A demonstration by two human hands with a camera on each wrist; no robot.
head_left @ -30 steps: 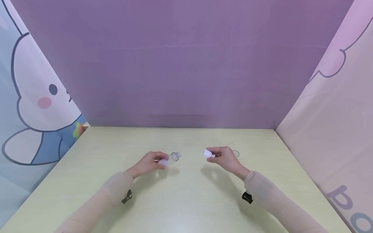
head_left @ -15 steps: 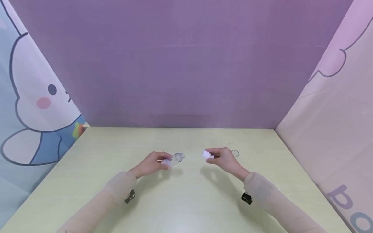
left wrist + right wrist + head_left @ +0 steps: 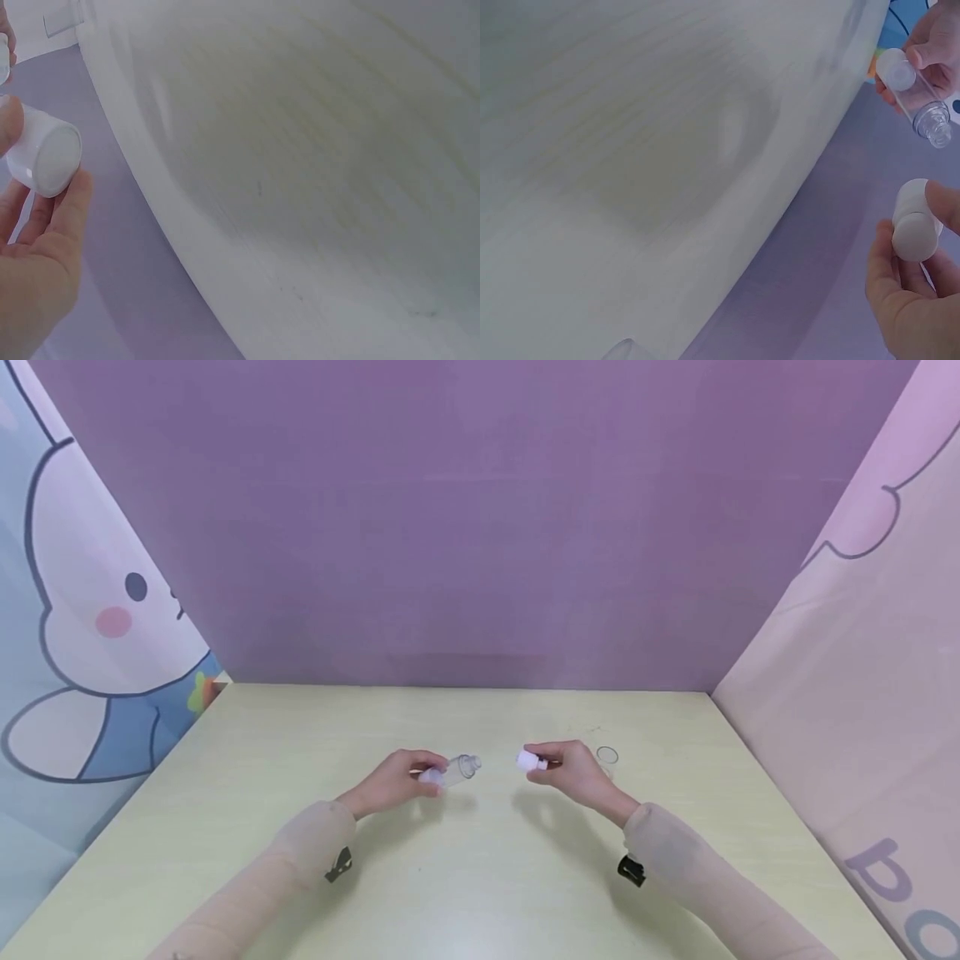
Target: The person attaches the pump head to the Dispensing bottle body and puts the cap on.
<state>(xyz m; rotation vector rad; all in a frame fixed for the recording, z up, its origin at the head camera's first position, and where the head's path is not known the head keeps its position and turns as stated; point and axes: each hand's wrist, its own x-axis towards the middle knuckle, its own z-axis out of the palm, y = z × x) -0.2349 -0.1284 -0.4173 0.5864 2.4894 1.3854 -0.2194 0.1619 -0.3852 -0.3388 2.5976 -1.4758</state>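
My left hand (image 3: 397,779) grips a small clear bottle (image 3: 459,767) by its white base, tilted so its open threaded neck points right. In the left wrist view the round white bottom (image 3: 58,159) shows between thumb and fingers. Facing it across a short gap, my right hand (image 3: 573,770) pinches a small white bottle top (image 3: 528,761) between thumb and fingers. The right wrist view shows this white top (image 3: 916,234) with a narrower and a wider section, below the clear bottle (image 3: 921,105). Both pieces are held above the table, apart from each other.
Behind my right hand a clear round piece with a dark-looking rim (image 3: 607,754) stands on the pale wooden table (image 3: 480,877). A purple panel (image 3: 480,527) closes off the back. Printed cloth sheets (image 3: 97,610) flank the table's left and right sides.
My left hand has moved right with the bottle, and my right hand has shifted slightly left with the white top. The gap between the two pieces has narrowed.
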